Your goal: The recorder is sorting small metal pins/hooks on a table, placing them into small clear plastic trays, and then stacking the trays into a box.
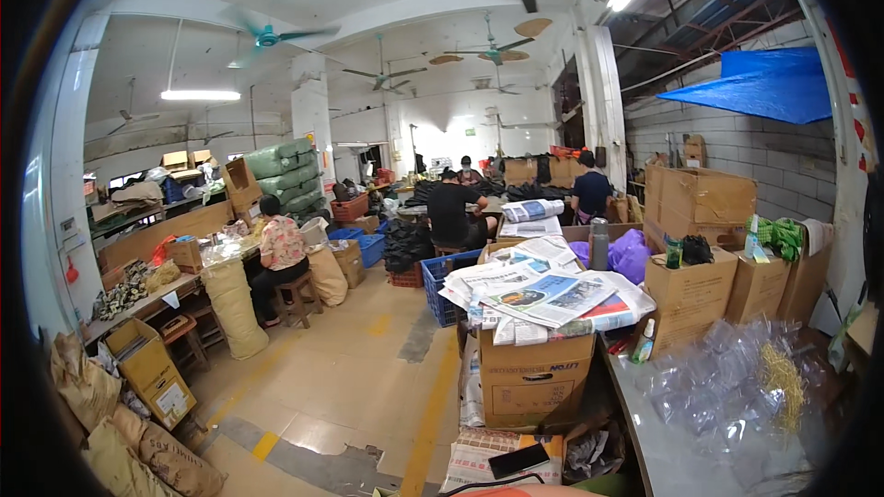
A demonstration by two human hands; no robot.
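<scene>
Neither of my hands can be made out. At the lower edge only a blurred reddish and green strip shows, and I cannot tell what it is. Just beyond it a black phone (pixel 517 461) lies on printed paper (pixel 465 456), with a dark cable nearby. A cardboard box (pixel 537 377) stands behind, topped by a pile of newspapers (pixel 552 290). To the right, a grey table (pixel 654 446) bears a heap of clear plastic pieces (pixel 714 377), a bundle of yellow strands (pixel 781 387) and a small bottle (pixel 644 342).
Cardboard boxes (pixel 689 294) line the table's far side, with a grey flask (pixel 599 244) and purple bags (pixel 630 256) close by. Several people sit at work further off, one in a floral top (pixel 283 244). Sacks (pixel 235 313) and a blue crate (pixel 440 290) edge the tiled floor (pixel 341 368).
</scene>
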